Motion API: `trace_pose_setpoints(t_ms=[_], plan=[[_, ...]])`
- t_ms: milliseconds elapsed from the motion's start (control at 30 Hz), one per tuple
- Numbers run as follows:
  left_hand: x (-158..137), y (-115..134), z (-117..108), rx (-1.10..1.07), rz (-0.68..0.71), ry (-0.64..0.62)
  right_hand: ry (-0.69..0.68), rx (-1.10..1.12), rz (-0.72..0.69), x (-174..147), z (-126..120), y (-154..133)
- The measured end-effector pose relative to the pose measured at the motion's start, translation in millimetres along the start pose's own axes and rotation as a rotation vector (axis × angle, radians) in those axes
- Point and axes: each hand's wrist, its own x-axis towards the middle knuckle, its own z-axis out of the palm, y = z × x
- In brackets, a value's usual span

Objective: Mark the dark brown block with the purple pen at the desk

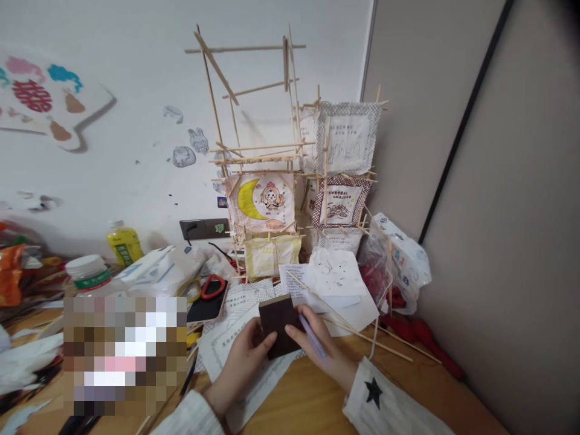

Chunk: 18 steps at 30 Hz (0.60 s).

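Observation:
A small dark brown book-like block (278,323) with a tan top edge is held upright between my two hands. My left hand (244,350) grips its left side, the thumb resting on the front face. On the right side, my right hand (336,360) holds it with the thumb on the front. A slim purple pen-like object (312,338) is also tucked in my right hand. Beneath the block lie drawn and written paper sheets (226,338). Behind it stands a wooden-stick frame (212,96) hung with decorated panels (260,202).
Red-handled scissors (212,286) lie on a dark phone-like slab (203,309) at left. A white-capped bottle (88,272) and a yellow bottle (124,241) stand farther left. Loose sticks (380,344) and a plastic bag (403,260) are at right. A blurred patch hides part of the left.

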Motion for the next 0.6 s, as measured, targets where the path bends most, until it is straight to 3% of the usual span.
trace_pose_setpoints(t_ms=[433,600], plan=[[-6.5,16.3,4.1,0.048,0.068,0.039,-0.026,0.125,0.047,-4.8,0.8,-13.9],[-1.4,14.0,5.4,-0.107,-0.043,0.053,-0.039,0.206,0.121,-1.8,-0.6,-11.6]])
